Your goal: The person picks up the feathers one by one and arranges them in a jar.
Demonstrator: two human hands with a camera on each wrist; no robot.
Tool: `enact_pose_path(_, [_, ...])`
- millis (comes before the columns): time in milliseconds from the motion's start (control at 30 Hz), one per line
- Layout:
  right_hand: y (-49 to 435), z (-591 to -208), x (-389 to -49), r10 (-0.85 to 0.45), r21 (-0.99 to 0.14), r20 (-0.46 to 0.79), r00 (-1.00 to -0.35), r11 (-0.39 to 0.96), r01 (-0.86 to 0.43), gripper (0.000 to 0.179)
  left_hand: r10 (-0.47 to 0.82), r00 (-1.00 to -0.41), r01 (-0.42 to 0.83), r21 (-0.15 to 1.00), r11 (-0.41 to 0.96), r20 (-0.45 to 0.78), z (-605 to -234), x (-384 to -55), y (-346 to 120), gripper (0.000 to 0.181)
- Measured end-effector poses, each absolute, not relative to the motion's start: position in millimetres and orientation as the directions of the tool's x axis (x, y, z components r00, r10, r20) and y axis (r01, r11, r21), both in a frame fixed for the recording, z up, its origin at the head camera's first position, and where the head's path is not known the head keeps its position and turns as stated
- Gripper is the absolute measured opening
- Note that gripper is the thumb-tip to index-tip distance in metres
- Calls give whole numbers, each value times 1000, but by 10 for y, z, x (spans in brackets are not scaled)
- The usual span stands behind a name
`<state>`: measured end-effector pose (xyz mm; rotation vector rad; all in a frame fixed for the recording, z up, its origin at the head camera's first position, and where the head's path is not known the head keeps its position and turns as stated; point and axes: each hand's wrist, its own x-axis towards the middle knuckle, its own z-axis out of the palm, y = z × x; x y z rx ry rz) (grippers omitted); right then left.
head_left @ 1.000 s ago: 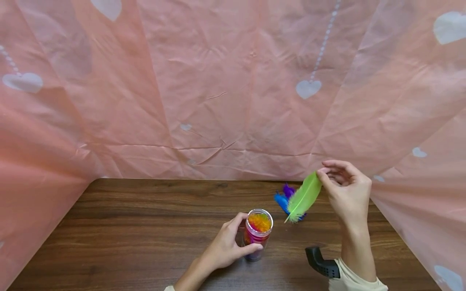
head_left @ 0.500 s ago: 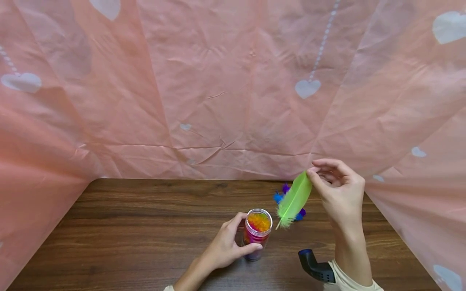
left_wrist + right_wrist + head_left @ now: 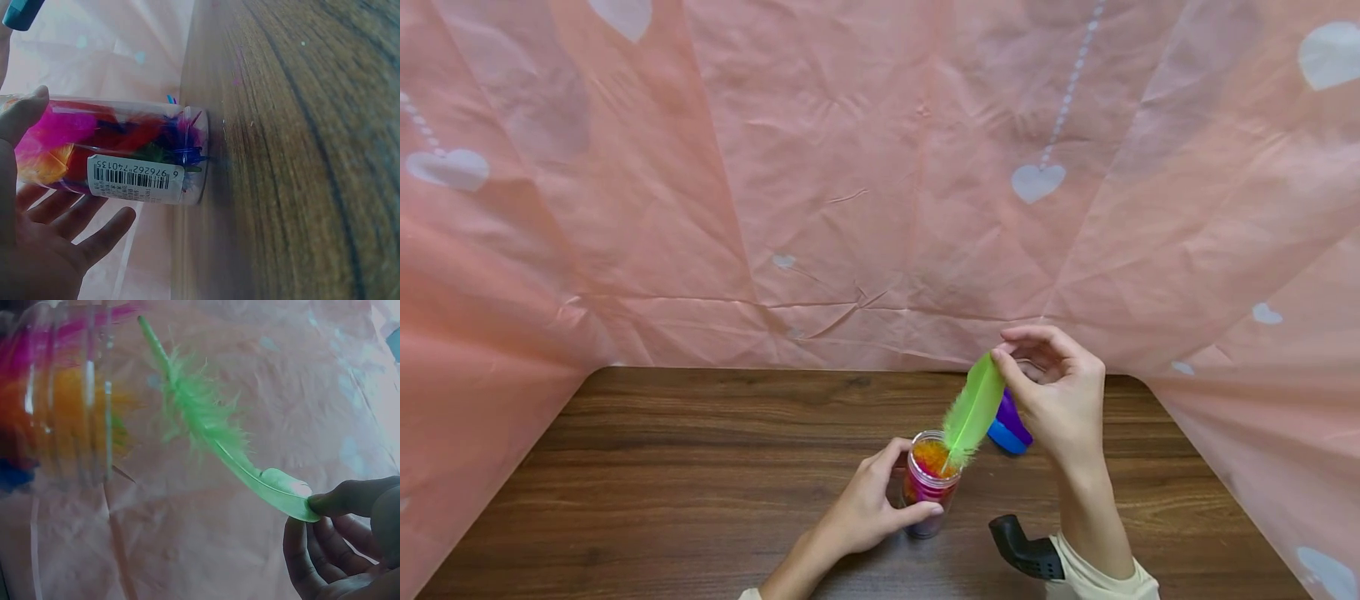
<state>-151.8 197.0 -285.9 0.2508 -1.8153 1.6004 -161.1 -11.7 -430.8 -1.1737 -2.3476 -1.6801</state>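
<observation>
Hands: left (image 3: 865,510) grips one jar (image 3: 929,483) (feather-filled), right (image 3: 1060,400) pinches one green feather (image 3: 972,411) over its mouth.

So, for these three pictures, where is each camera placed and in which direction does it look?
Head: on the person's head, looking forward and down at the wooden table; both hands show, the left hand gripping the jar, the right hand pinching the green feather.
Left wrist: on the left wrist, looking past the palm at the jar on the table.
Right wrist: on the right wrist, looking past the fingertips along the feather toward the jar.
Shared: the jar appears in all three views.
</observation>
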Motion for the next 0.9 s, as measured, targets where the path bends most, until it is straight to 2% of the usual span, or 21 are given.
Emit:
enact_pose_path(233, [1899,-2923,-1570,239,-761,644,-727,293,-579,21,551,-711,589,798,127,437,-4316,-1609,-117,55])
enact_pose_path(600, [1888,-2886,-1582,222,-725,683,-696,318,-611,21,551,-712,588,799,129,435,-4308,-1613,-112,54])
enact_pose_path(900, [1807,-2977,-1538,132,-712,675,-726,374,-595,20,552,-706,591,798,115,443,-4316,-1623,-115,54])
